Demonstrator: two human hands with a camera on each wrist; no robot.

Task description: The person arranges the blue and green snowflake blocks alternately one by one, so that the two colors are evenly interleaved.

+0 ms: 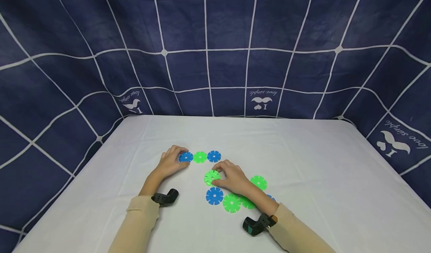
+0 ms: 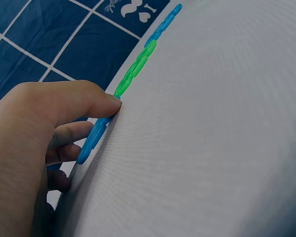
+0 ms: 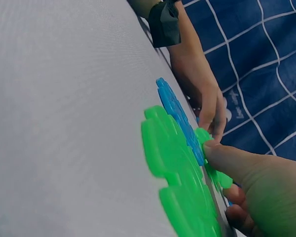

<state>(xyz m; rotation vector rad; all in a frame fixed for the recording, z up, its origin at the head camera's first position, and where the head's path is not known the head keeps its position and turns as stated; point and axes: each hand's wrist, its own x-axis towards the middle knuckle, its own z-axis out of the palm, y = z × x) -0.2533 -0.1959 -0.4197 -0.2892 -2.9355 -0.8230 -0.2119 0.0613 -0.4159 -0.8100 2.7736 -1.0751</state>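
Observation:
A row of flat, notched plastic snowflake discs lies at the back: a blue disc (image 1: 186,157), a green disc (image 1: 200,157) and another blue disc (image 1: 214,156). My left hand (image 1: 170,163) holds the row's left blue disc between thumb and fingers; the left wrist view shows the thumb at its near edge. Nearer to me, my right hand (image 1: 234,178) pinches a green snowflake disc (image 1: 210,178) by its edges, low over the table. Right below that one is a blue disc (image 1: 214,196). In the right wrist view, my thumb presses the pinched green disc (image 3: 224,179).
More green discs (image 1: 232,203) lie beneath and beside my right forearm, one partly covered by it. Beyond the forearm sits a green disc (image 1: 259,182), and a blue disc (image 1: 271,198) peeks out. A white cloth covers the table (image 1: 303,152); a navy checked curtain (image 1: 229,70) surrounds it.

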